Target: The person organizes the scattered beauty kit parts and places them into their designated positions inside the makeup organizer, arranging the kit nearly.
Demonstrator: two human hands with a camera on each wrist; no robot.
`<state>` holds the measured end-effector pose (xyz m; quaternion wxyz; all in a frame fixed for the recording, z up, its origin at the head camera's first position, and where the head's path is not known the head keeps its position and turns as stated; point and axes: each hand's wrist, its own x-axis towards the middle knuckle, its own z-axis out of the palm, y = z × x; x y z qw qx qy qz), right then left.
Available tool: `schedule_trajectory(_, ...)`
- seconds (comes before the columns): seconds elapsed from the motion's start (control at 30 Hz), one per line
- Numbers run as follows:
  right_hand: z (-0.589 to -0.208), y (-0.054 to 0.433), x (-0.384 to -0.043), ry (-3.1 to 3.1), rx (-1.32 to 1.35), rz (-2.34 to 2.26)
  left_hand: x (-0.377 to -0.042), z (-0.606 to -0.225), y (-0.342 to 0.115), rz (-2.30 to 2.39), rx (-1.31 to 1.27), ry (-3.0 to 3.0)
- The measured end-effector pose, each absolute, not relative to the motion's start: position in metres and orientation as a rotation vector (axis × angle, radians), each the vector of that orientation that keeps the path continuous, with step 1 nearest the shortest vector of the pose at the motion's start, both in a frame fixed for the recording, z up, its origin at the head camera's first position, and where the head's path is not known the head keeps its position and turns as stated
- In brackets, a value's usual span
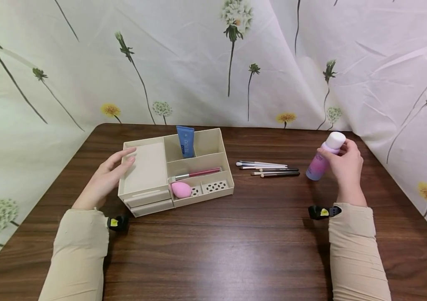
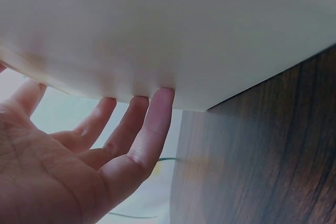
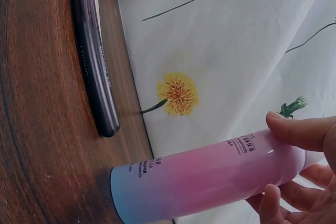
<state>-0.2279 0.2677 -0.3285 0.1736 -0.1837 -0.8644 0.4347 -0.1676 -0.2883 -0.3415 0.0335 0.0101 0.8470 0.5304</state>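
Brushes (image 1: 286, 170) on the table (image 1: 232, 246) separate the organizer (image 1: 146, 167) (left hand (image 1: 105, 177) touching it, fingers (image 2: 161, 109) spread) from the bottle (image 1: 318, 165) the right hand (image 1: 346, 167) grips.

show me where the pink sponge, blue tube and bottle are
pink sponge (image 1: 181, 190): head view, on the middle of its rounded body
blue tube (image 1: 186, 142): head view, on the middle of its front
bottle (image 3: 210, 178): right wrist view, on the pink middle of its side
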Motion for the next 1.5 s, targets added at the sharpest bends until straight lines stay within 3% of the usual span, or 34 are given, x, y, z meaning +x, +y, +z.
schedule_trajectory(0.77, -0.327, 0.264, -0.231, -2.363, -0.545, 1.255, -0.169, -0.343, -0.289, 1.626, 0.042, 2.613)
schedule_trajectory(1.5, -0.314, 0.237, -0.222, -2.241, -0.321, 1.433, -0.168, -0.342, -0.290, 1.608, 0.047, 2.627)
